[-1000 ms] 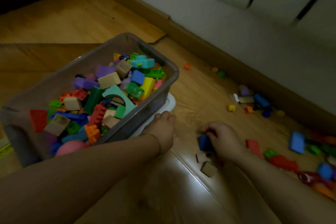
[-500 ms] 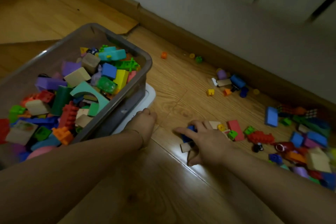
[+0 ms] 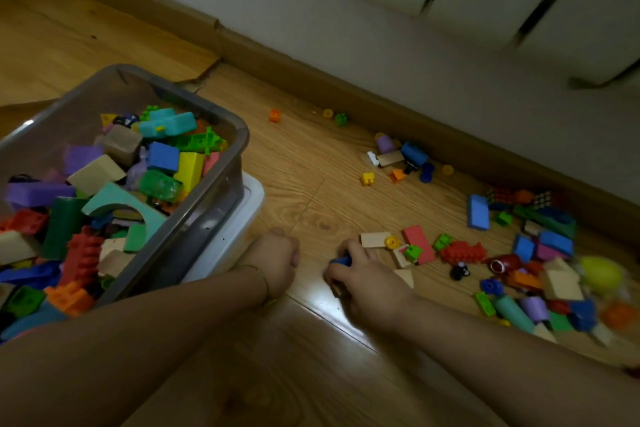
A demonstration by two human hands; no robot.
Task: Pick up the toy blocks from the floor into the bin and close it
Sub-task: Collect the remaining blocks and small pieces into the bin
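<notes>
Right hand (image 3: 369,282) curled in a closed grip around a small blue block (image 3: 341,260) low on the floor (image 3: 311,184), other pieces possibly under the palm but hidden; left hand (image 3: 277,255) loosely fisted on the floor just beside the bin (image 3: 221,191), seemingly holding nothing. Probably light, stiff plastic and foam, easy to pinch across flat sides or scoop several at once, though smooth small ones may slip. Bin grey, see-through, already heaped with mixed blocks nearly to the rim, seated on a white lid (image 3: 254,198) beneath it; loose blocks (image 3: 540,253) scattered rightward along the skirting board (image 3: 381,94).
</notes>
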